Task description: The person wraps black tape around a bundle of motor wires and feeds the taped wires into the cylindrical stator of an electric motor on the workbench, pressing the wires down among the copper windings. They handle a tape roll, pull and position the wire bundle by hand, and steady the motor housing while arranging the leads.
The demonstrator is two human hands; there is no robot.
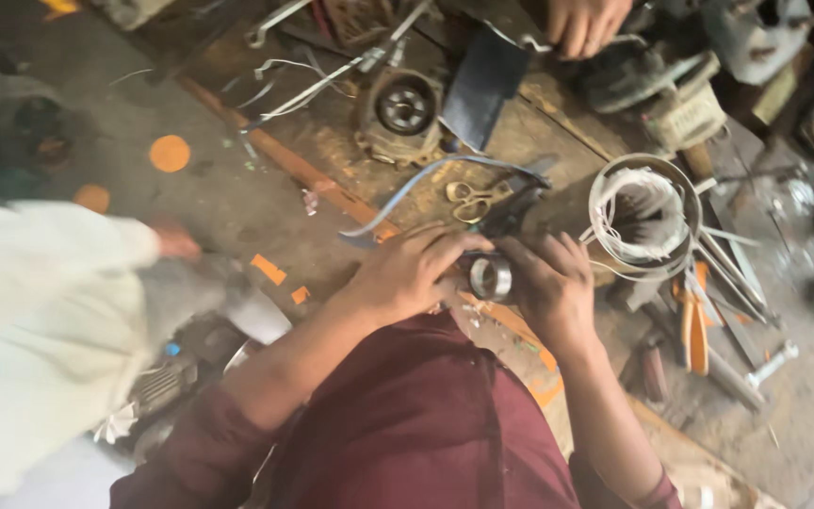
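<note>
Both of my hands close around a small round metal part [491, 277], a shiny ring-shaped piece like a bearing or motor part, held above my lap. My left hand [412, 271] grips it from the left with fingers curled over the top. My right hand [550, 283] holds it from the right. A thin blue-grey strap or cable [426, 177] arcs over the bench just beyond my hands. Gold-handled scissors [468, 201] lie on the bench behind the part.
A metal can with coiled white wire [644, 215] stands to the right, orange-handled pliers [694, 325] below it. A round motor housing [403, 106] sits farther back. Another person's hand [583, 24] is at the top; a person in pale clothing [40, 330] is at left.
</note>
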